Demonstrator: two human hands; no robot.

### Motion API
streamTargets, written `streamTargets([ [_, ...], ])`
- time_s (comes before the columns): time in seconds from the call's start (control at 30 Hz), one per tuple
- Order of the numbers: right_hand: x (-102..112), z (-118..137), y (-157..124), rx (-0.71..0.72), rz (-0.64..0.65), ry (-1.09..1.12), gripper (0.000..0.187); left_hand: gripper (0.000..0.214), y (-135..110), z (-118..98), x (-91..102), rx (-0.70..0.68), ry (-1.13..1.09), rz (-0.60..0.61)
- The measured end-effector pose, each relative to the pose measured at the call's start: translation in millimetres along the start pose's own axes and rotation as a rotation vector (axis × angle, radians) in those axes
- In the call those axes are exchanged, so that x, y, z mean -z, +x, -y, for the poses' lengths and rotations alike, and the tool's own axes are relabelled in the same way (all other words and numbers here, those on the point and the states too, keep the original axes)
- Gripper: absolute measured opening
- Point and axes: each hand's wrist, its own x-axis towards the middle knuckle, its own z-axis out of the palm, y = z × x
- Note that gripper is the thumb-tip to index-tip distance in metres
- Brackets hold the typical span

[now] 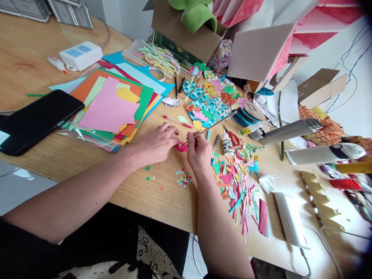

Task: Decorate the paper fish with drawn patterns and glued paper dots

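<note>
My right hand point(199, 151) is closed around a thin wooden stick point(216, 124), which slants up to the right. The stick's lower tip meets a small deep-pink paper piece point(182, 147) on the table. At that piece's left edge, the bent fingers of my left hand point(159, 143) hold it down; part of it is hidden. Nearer me lie tiny paper triangles point(184, 179) and a few green dots point(148, 168). Beyond my hands are a red pen point(178, 121), a pale green paper fish point(183, 119) and a yellow paper fish point(198, 124).
Coloured paper sheets point(110, 106) and a black phone point(40, 120) lie on the left. Paper-fish decorations point(203, 110) sit at the back. To the right are a white glue bottle point(227, 144), red-handled scissors point(233, 138), paper scraps point(244, 190) and a metal flask point(290, 130).
</note>
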Motion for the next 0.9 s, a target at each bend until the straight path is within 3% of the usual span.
streamTargets([
  [0.6, 0, -1, 2, -0.068, -0.029, 0.058, 0.033, 0.03, 7, 0, -9.4, -0.009, -0.01, -0.004],
  [0.9, -5, -14, 4, -0.25, -0.083, 0.208, 0.042, 0.03, 9, -5, -4.4, 0.05, 0.012, 0.048],
])
